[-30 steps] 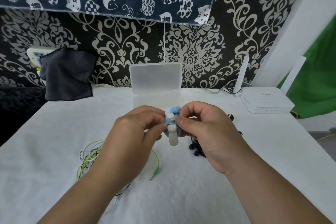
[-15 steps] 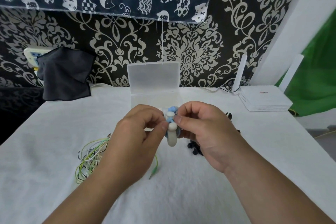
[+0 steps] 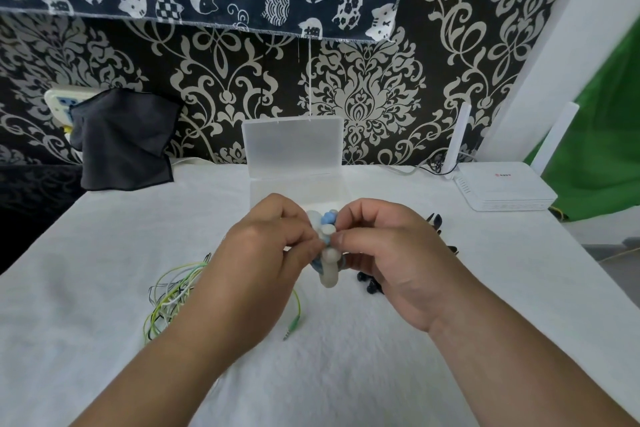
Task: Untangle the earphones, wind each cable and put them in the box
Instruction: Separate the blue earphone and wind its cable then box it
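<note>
The left hand (image 3: 263, 253) and right hand (image 3: 391, 253) pinch 1 rounded, seemingly rubbery blue-white earphone bundle (image 3: 329, 272).

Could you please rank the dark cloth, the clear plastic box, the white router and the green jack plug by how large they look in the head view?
1. dark cloth and open clear plastic box: too alike to rank, the box partly hidden.
2. white router.
3. green jack plug, by far the smallest.
</note>
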A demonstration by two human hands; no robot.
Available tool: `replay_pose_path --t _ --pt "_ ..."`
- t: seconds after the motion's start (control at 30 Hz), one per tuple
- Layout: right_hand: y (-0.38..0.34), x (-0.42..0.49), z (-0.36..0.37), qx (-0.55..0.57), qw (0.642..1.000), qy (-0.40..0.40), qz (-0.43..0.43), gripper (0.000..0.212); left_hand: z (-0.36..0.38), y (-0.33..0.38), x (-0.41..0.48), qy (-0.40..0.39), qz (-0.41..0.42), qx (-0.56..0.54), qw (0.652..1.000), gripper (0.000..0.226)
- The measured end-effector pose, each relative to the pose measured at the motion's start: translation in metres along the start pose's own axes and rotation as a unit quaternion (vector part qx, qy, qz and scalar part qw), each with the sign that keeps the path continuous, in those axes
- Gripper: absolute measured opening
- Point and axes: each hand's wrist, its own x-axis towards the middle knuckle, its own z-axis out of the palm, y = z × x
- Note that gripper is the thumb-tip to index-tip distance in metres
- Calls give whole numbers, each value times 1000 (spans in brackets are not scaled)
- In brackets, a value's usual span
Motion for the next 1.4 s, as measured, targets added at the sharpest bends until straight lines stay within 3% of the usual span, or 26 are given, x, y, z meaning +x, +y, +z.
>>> replay_pose_path --t 0.13,0.23,0.27,0.37,0.57,1.13,1.4 --pt "-2 1 0 33 999 -10 5 21 5 3 -1 49 24 37 998 24" --pt "0 2 -2 37 999 -26 -15 16 9 5 -1 93 12 41 995 24" --pt "2 2 -3 29 999 -32 -25 11 10 6 -2 106 4 35 994 24" --pt "4 1 -7 -43 997 -31 -61 21 11 6 -2 128 -14 16 992 23" --pt "1 -4 -1 -150 982 11 -117 17 10 5 -1 112 38 49 992 31" --pt "9 2 -4 -137 982 7 -132 3 9 3 -2 116 47 79 989 41" --pt "7 3 -9 -129 981 6 -142 7 7 11 -2 110 -12 -40 993 26"
